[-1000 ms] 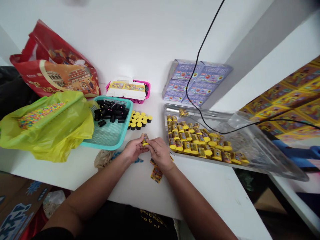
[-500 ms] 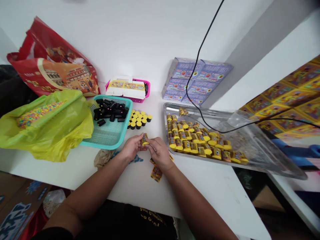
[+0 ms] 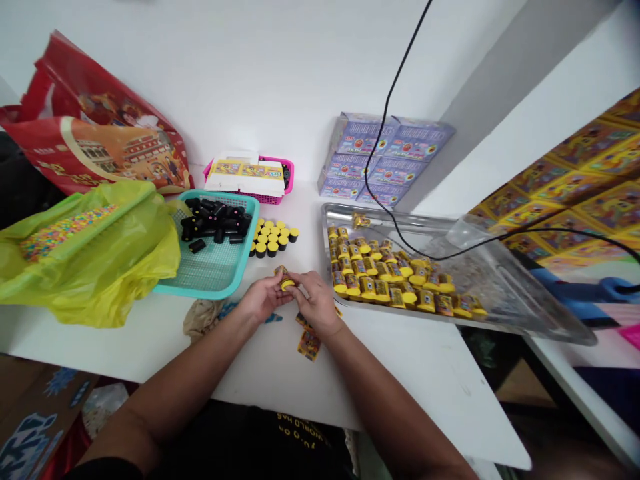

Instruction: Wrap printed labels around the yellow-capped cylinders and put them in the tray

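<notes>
Both hands meet over the white table around one small yellow-capped cylinder [image 3: 286, 283] with a printed wrap. My left hand [image 3: 262, 298] holds it from the left between thumb and fingers. From the right, the thumb and fingers of my right hand [image 3: 316, 301] pinch its side. Under and beside my right wrist lie printed yellow stickers [image 3: 309, 345], partly hidden. Just beyond the hands, black cylinders with yellow caps [image 3: 273, 239] stand in rows. Many wrapped yellow cylinders [image 3: 383, 272] lie in the metal tray [image 3: 525, 320] to the right.
A teal basket [image 3: 220, 291] holds black cylinders. Left of it is a yellow-green bag [image 3: 145, 267] of colourful beads, with a red bag [image 3: 115, 153] behind. A pink basket [image 3: 286, 190] and purple boxes [image 3: 385, 160] stand at the wall. A black cable [image 3: 369, 160] crosses the tray. A crumpled cloth [image 3: 200, 319] lies near my left wrist.
The small cylinder has been turned and tilted between my hands, so its yellow end shows lower down. My view has shifted slightly to the right.
</notes>
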`<move>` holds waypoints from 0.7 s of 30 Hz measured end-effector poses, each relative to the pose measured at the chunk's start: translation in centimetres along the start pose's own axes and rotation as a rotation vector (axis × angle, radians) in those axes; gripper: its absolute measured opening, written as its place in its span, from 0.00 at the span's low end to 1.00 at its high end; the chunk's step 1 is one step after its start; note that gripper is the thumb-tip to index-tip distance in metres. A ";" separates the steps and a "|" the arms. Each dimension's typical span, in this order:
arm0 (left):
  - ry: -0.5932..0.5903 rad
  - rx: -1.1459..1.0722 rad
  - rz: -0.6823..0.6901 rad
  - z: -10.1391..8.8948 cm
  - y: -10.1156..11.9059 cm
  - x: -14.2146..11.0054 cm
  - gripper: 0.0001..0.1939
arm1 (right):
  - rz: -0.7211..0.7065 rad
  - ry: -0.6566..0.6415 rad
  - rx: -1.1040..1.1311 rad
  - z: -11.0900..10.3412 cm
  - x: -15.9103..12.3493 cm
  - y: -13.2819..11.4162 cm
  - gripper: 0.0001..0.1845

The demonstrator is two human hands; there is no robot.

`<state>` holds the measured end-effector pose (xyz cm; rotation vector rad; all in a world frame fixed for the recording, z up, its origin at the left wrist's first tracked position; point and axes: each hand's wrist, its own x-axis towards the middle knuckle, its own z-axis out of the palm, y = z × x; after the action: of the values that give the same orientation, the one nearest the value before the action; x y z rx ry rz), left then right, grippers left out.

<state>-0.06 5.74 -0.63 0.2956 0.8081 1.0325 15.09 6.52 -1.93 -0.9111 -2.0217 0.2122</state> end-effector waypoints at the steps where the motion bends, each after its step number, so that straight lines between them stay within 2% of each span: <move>1: -0.015 -0.005 -0.005 0.0 0.1 0.0 0.07 | 0.025 0.005 0.005 0.0 0.0 0.0 0.13; 4: -0.014 0.001 -0.031 0.0 0.6 -0.1 0.09 | 0.044 0.016 0.015 0.1 -0.2 0.0 0.13; 8: 0.025 0.035 0.004 0.0 0.8 -0.2 0.10 | 0.024 0.014 0.035 0.3 -0.4 0.1 0.11; 15: 0.027 0.074 0.055 0.2 -0.2 -0.3 0.14 | 0.131 0.093 0.229 0.4 -0.3 -0.3 0.07; 18: 0.039 0.062 0.042 0.3 -0.2 -0.4 0.14 | 0.104 0.100 0.192 0.3 -0.2 -0.1 0.07; 21: 0.012 0.060 0.042 0.2 0.1 -0.4 0.11 | 0.075 0.038 0.142 0.0 -0.1 0.0 0.10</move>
<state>-0.05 5.49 -0.23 0.3595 0.8482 1.0517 15.13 6.43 -2.01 -0.8957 -1.9133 0.3723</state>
